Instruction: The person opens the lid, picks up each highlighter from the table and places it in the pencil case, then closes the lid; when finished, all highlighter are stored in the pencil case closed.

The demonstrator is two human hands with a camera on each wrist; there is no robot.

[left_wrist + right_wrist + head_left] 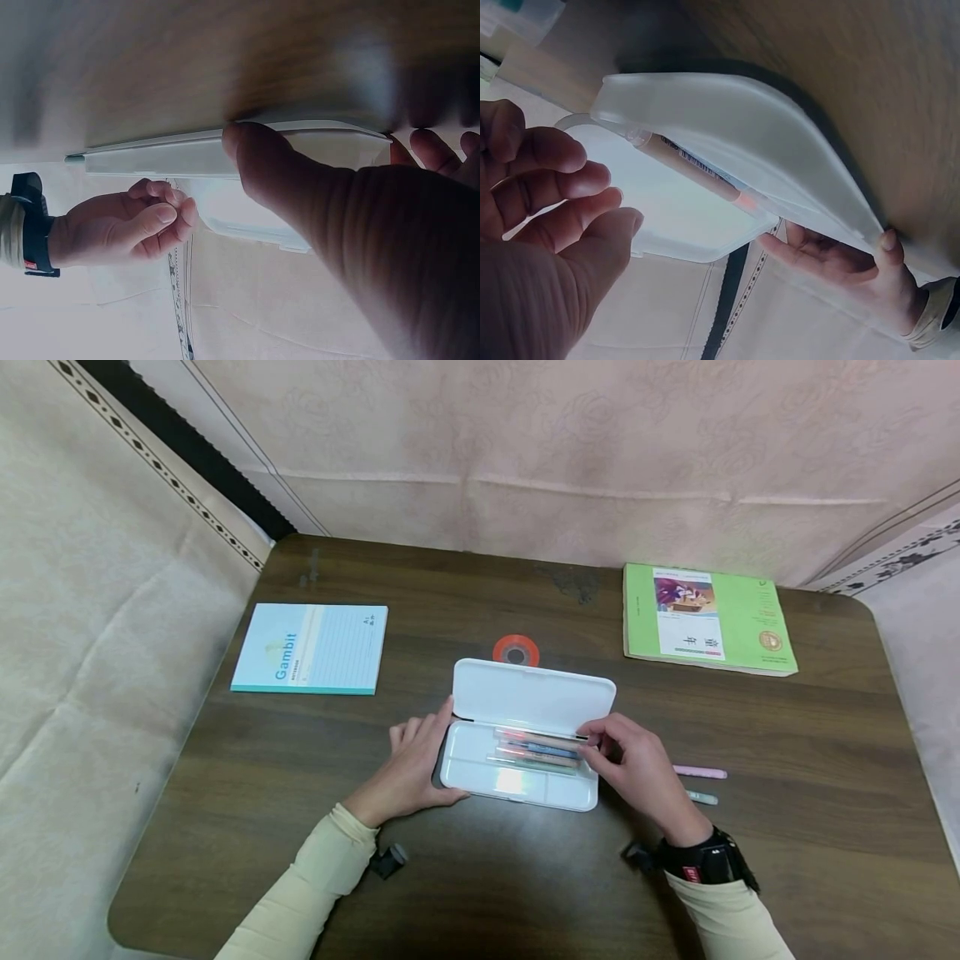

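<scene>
Wide across the scene runs the desk point(787, 735), with the green book point(750, 627) at the far right and the blue notebook point(337, 647) over at the left. Centre stage, the case point(472, 768) lies open on the desk, its lid point(532, 689) tipped back on the far side! At its left end, the left hand point(416, 772) has its grip clamped across the case, thumb at the front edge, fingers round the far side. And over the right end, here's the right hand point(633, 768), fingers bent, thumb just apart from the fingertips, nothing visible in that grip. Just behind the lid sits the tape point(531, 649). Inside the case, the pens point(536, 756) lie side by side, right ends under those fingertips. Beyond the right hand, a lilac pen point(701, 772) and a pale green pen point(702, 797), both partly hidden. The neat play, I'd judge: press with the left thumb so the case can't skid, nudge each pen gently by its end, and line them up flat below the rim.
</scene>
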